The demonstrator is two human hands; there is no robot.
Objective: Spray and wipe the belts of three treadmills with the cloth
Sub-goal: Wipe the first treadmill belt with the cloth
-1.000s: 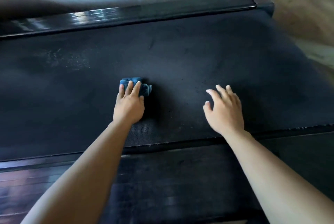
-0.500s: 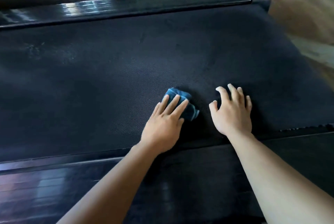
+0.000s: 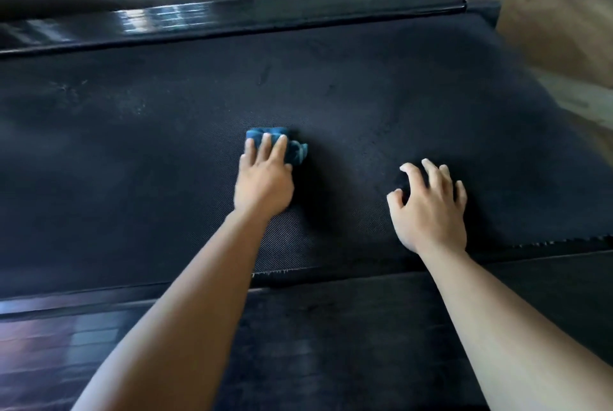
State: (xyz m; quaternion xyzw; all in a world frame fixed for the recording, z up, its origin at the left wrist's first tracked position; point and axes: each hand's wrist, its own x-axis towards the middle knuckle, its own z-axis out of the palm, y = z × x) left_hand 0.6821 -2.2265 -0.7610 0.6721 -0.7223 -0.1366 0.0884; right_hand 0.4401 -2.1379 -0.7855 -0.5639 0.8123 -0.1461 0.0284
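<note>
- The left hand (image 3: 263,180) presses the crumpled dark-blue cloth (image 3: 292,148) flat-fingered onto the black textured treadmill belt (image 3: 132,151), mid-belt, for scrubbing pressure.
- The right hand (image 3: 429,205) holds nothing, fingertips spread on the belt, likely bracing.

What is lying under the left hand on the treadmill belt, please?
A bunched blue cloth, pressed onto the belt by the left hand. Its far and right edges show; the rest is hidden beneath the hand.

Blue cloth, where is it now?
In the head view, the blue cloth lies on the treadmill belt under the left hand, left of the right hand.
</note>
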